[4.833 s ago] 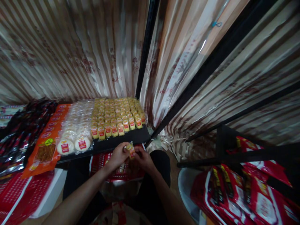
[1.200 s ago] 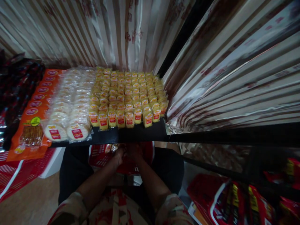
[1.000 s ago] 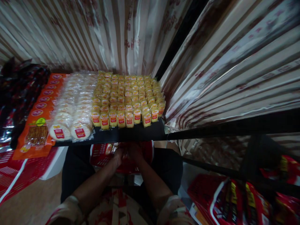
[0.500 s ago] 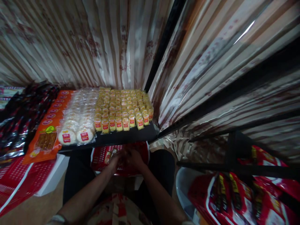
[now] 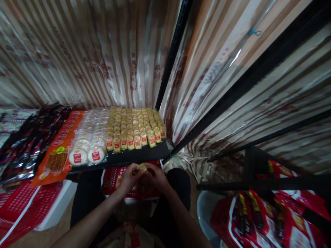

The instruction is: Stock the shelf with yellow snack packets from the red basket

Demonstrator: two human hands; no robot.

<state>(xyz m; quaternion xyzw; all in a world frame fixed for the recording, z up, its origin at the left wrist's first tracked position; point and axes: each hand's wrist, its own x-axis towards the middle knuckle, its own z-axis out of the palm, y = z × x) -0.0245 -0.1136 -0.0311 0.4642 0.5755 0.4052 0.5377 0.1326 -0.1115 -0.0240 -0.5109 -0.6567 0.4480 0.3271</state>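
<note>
Above a red plastic basket (image 5: 108, 179), my left hand (image 5: 128, 179) and my right hand (image 5: 156, 177) meet with fingers closed. Between their fingertips is a small yellow wrapped snack (image 5: 142, 167); its lower part is hidden by the fingers. Just beyond my hands, a black shelf (image 5: 134, 154) carries tight rows of small yellow wrapped snacks (image 5: 134, 125) with red labels on the front ones. Inside the basket, a few wrapped pieces show dimly near my left hand.
Left of the yellow rows lie round white crackers (image 5: 95, 155) in clear wrap, orange snack packets (image 5: 58, 158) and dark shiny packets (image 5: 33, 144). Another red basket (image 5: 18, 196) is at lower left. Black metal bars (image 5: 219, 110) cross on the right, above red bags (image 5: 266, 213).
My hands have risen from down inside the basket to just above it, and the yellow wrapped snack now shows between my fingertips. The camera view has shifted slightly.
</note>
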